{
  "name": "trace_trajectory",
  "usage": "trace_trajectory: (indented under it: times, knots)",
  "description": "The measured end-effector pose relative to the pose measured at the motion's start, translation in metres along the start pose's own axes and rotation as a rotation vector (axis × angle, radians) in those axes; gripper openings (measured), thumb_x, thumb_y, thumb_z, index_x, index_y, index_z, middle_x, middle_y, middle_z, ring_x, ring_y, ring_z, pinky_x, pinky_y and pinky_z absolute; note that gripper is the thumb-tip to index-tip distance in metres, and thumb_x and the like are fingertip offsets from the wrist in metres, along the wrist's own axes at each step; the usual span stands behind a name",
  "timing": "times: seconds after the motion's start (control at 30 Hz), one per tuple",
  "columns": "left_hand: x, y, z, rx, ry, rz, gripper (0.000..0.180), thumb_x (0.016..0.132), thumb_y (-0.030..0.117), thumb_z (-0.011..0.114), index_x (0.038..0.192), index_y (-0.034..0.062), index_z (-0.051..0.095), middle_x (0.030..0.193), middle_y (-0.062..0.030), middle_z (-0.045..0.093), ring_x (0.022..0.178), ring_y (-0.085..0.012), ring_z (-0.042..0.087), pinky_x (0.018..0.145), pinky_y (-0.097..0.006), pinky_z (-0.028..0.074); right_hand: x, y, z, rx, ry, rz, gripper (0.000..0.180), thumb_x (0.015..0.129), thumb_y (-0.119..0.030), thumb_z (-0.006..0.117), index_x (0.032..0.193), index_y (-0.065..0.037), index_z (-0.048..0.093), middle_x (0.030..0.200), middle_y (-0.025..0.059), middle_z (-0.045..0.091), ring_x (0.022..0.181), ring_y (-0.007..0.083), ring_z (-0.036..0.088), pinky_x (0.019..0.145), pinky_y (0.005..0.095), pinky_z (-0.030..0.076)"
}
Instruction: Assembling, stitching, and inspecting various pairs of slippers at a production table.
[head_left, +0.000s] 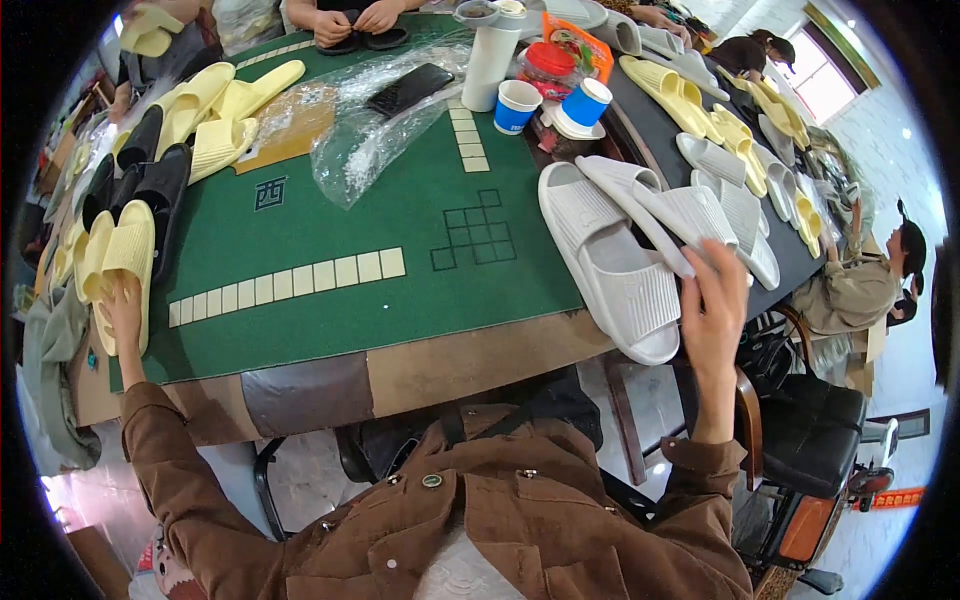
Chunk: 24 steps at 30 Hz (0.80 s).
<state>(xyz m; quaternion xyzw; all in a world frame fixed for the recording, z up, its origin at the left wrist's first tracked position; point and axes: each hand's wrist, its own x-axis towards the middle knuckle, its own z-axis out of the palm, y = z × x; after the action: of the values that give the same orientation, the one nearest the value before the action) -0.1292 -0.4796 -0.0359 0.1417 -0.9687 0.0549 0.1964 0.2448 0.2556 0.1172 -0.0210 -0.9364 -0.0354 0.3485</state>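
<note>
At the table's left edge lies a pair of pale yellow slippers [128, 240]. My left hand [123, 318] reaches into them, its fingers at the strap opening and its fingertips partly hidden there. On the right, my right hand [718, 295] closes on the end of a light grey slipper [630, 190], which lies tilted over its neighbours. Beside it rests a grey pair [625, 285] with ribbed straps, soles down and toward the table's near edge. More grey slippers [735, 205] sit just beyond my right fingers.
Black slippers [165, 195] and more yellow slippers [205, 100] line the left side. Pale tiles [290, 285] form rows on the green mat [350, 320]. Farther off are clear plastic with a black phone [410, 88], paper cups [516, 106], and another person's hands [355, 22] at black slippers.
</note>
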Motion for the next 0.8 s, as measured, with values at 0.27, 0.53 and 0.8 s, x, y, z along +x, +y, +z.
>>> trace_trajectory:
  times: [0.27, 0.53, 0.8]
  knots:
    - [-0.036, 0.048, -0.015, -0.210, 0.344, 0.145, 0.061, 0.089, 0.037, 0.057, 0.142, 0.0140, 0.038, 0.148, -0.0229, 0.026, 0.137, -0.0458, 0.021, 0.110, -0.054, 0.021, -0.003, 0.041, -0.001, 0.047, -0.046, 0.283, 0.062, 0.075, 0.005, 0.059, 0.134, -0.012, 0.050, 0.129, 0.0129, 0.054, 0.121, 0.0315, 0.049, 0.102, 0.0408, 0.037]
    - [-0.170, 0.245, -0.163, -0.992, -0.137, 0.627, 0.051, 0.090, 0.015, 0.056, 0.138, 0.0031, 0.041, 0.144, -0.0206, 0.036, 0.135, -0.0334, 0.033, 0.111, -0.040, 0.025, -0.002, 0.019, -0.013, 0.051, 0.012, 0.236, 0.062, 0.070, 0.013, 0.057, 0.128, -0.009, 0.056, 0.130, 0.0142, 0.055, 0.121, 0.0316, 0.052, 0.101, 0.0392, 0.039]
    - [-0.300, 0.325, -0.217, -1.968, -1.137, 0.438, 0.073, 0.099, 0.047, 0.036, 0.150, 0.0124, -0.002, 0.147, -0.0167, 0.033, 0.134, -0.0275, 0.035, 0.110, -0.046, 0.027, 0.002, -0.066, 0.018, 0.376, 0.044, 0.029, 0.059, 0.065, 0.013, 0.063, 0.120, -0.008, 0.063, 0.123, 0.0150, 0.058, 0.109, 0.0296, 0.057, 0.089, 0.0371, 0.048]
